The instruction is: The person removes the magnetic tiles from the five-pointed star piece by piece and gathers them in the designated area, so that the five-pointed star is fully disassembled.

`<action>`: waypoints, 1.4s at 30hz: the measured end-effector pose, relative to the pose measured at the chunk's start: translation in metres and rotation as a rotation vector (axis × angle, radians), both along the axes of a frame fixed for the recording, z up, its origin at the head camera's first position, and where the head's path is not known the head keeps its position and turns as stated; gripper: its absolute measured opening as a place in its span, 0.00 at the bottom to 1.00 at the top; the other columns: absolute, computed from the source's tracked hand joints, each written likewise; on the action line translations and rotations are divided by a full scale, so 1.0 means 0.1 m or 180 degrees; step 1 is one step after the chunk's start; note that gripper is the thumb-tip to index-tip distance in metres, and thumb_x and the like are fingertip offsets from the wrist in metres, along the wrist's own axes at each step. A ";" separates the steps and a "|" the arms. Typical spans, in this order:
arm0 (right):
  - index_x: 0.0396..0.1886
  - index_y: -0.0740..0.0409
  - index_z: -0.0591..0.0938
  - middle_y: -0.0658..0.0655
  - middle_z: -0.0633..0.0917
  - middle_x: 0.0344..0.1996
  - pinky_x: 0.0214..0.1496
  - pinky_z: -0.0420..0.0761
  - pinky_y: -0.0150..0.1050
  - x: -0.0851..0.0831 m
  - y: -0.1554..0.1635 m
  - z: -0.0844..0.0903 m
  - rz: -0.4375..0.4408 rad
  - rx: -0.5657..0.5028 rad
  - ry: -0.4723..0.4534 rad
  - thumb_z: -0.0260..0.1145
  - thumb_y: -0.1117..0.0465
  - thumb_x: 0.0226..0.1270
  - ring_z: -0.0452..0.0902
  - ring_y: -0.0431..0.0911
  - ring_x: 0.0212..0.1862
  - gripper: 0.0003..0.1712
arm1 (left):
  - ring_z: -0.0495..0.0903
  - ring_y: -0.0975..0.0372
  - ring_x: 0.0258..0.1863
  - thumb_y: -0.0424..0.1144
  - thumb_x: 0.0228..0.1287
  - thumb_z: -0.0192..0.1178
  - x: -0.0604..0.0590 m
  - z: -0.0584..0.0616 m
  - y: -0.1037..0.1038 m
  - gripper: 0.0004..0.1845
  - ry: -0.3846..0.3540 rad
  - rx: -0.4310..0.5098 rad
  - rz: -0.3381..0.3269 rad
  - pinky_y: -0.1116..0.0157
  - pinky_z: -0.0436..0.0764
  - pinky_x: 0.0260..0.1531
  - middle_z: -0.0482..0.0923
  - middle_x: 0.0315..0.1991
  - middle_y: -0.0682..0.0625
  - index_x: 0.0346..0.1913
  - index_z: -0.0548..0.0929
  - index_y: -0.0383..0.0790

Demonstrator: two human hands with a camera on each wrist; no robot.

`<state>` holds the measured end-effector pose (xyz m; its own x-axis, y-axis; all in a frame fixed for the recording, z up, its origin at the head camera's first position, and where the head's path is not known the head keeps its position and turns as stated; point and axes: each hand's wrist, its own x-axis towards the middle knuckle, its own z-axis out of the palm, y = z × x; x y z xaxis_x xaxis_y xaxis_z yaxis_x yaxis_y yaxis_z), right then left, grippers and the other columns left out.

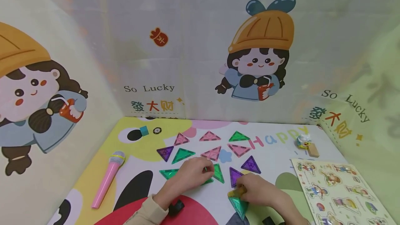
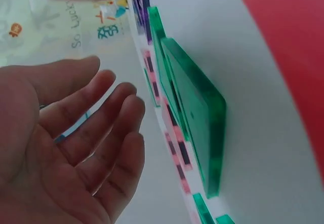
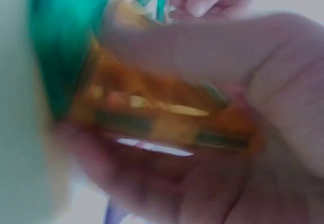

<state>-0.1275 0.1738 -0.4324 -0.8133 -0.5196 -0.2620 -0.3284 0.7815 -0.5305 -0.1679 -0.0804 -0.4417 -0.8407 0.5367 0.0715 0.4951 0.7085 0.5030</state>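
Mic [image 1: 108, 178] left, puzzle board [image 1: 337, 192] right

A child's play corner: cartoon-print backdrop [image 1: 200, 51], colourful play mat [image 1: 275, 148], toy microphone [image 1: 107, 178], puzzle board [image 1: 337, 193].

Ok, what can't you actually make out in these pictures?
- Head view: the left hand covers part of a green tile.
- Right wrist view: the orange tile in the right hand is blurred; its shape is unclear.
- Head view: the puzzle board is cut off by the edge.
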 end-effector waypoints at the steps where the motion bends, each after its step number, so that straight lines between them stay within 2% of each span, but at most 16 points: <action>1: 0.32 0.50 0.83 0.44 0.75 0.24 0.29 0.67 0.32 -0.02 0.01 -0.01 0.0029 -0.0078 0.0019 0.73 0.60 0.55 0.66 0.37 0.28 0.07 | 0.73 0.73 0.29 0.47 0.66 0.65 0.01 0.00 0.01 0.02 0.0002 -0.0004 -0.0051 0.72 0.74 0.33 0.79 0.29 0.67 0.35 0.85 0.58; 3: 0.33 0.51 0.84 0.44 0.75 0.23 0.30 0.67 0.32 -0.06 0.02 -0.03 0.0037 -0.0203 0.0044 0.72 0.63 0.56 0.66 0.36 0.29 0.05 | 0.72 0.73 0.28 0.47 0.66 0.65 0.03 0.01 0.02 0.02 0.0016 -0.0007 -0.0130 0.73 0.73 0.33 0.78 0.29 0.67 0.34 0.85 0.59; 8: 0.31 0.51 0.83 0.42 0.79 0.25 0.33 0.72 0.31 -0.11 0.03 -0.02 0.0031 -0.0407 0.0243 0.71 0.64 0.56 0.69 0.34 0.29 0.05 | 0.72 0.74 0.29 0.49 0.66 0.65 0.05 0.00 0.04 0.02 -0.0029 -0.0002 -0.0222 0.73 0.74 0.32 0.78 0.30 0.68 0.35 0.85 0.60; 14: 0.30 0.49 0.82 0.41 0.81 0.26 0.33 0.73 0.30 -0.12 -0.03 0.02 -0.0022 -0.0688 0.0381 0.72 0.61 0.60 0.71 0.33 0.29 0.05 | 0.74 0.75 0.32 0.55 0.62 0.66 0.05 0.01 0.05 0.11 -0.0530 0.0071 -0.0406 0.73 0.75 0.33 0.79 0.33 0.69 0.45 0.85 0.61; 17: 0.32 0.49 0.81 0.43 0.82 0.28 0.33 0.74 0.30 -0.11 -0.06 0.03 -0.0132 -0.0869 0.0406 0.72 0.60 0.62 0.72 0.34 0.30 0.06 | 0.75 0.75 0.33 0.56 0.62 0.67 0.05 0.01 0.06 0.12 -0.0650 0.0114 -0.0511 0.73 0.75 0.34 0.80 0.34 0.70 0.47 0.84 0.63; 26: 0.35 0.50 0.79 0.48 0.84 0.28 0.28 0.80 0.33 -0.07 -0.12 0.03 -0.0364 -0.1272 0.0350 0.69 0.63 0.65 0.78 0.36 0.26 0.06 | 0.75 0.76 0.31 0.51 0.65 0.65 0.05 -0.02 0.05 0.10 -0.0684 0.0348 -0.0555 0.75 0.76 0.36 0.82 0.33 0.69 0.47 0.86 0.59; 31: 0.34 0.50 0.79 0.49 0.84 0.26 0.28 0.81 0.35 -0.06 -0.14 0.04 -0.0381 -0.1363 0.0219 0.66 0.62 0.68 0.79 0.39 0.25 0.04 | 0.75 0.75 0.29 0.49 0.65 0.65 0.05 0.00 0.05 0.09 -0.0656 0.0417 -0.0552 0.75 0.76 0.34 0.83 0.32 0.68 0.44 0.88 0.55; 35: 0.36 0.50 0.81 0.48 0.84 0.26 0.27 0.80 0.35 -0.07 -0.13 0.04 -0.0314 -0.1314 0.0214 0.67 0.60 0.68 0.79 0.38 0.25 0.02 | 0.74 0.75 0.28 0.49 0.66 0.64 0.06 0.01 0.06 0.08 -0.0653 0.0333 -0.0559 0.75 0.75 0.33 0.83 0.32 0.68 0.44 0.88 0.54; 37: 0.38 0.48 0.83 0.46 0.85 0.30 0.32 0.80 0.33 -0.07 -0.12 0.05 -0.0254 -0.1248 0.0332 0.69 0.59 0.66 0.79 0.35 0.30 0.04 | 0.73 0.75 0.28 0.50 0.68 0.63 0.06 0.01 0.06 0.09 -0.0614 0.0278 -0.0564 0.75 0.75 0.33 0.82 0.32 0.68 0.44 0.87 0.54; 42: 0.50 0.48 0.84 0.48 0.87 0.46 0.43 0.81 0.33 -0.08 -0.10 0.05 -0.0030 -0.1274 0.0638 0.73 0.64 0.59 0.80 0.35 0.42 0.19 | 0.71 0.74 0.26 0.48 0.69 0.60 0.03 -0.02 0.04 0.08 -0.0495 0.0303 -0.0519 0.75 0.72 0.29 0.80 0.29 0.66 0.43 0.87 0.53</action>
